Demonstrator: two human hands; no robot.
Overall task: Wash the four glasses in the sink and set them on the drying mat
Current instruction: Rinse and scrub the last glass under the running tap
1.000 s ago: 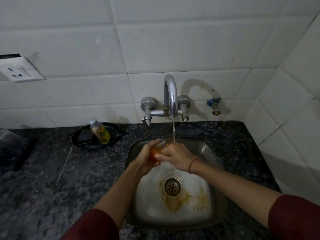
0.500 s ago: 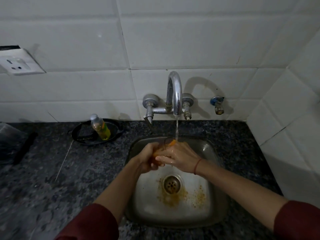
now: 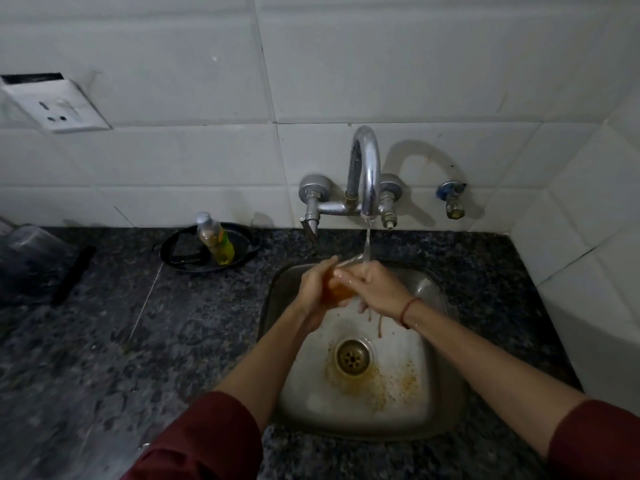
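Note:
Both hands are over the steel sink, under the running tap. My left hand wraps a glass that holds orange-brown liquid; its clear rim pokes out toward the water stream. My right hand presses on the glass from the right, fingers over its mouth. Brownish liquid drips from my right hand into the basin. Most of the glass is hidden by the fingers. No other glass and no drying mat is visible.
Orange stains lie around the drain. On the dark granite counter, a soap bottle stands in a black dish. A clear plastic container sits far left. A wall socket is at upper left.
The view has tilted slightly. The glass has tipped so its rim meets the stream, and brown liquid now runs off my right hand into the sink.

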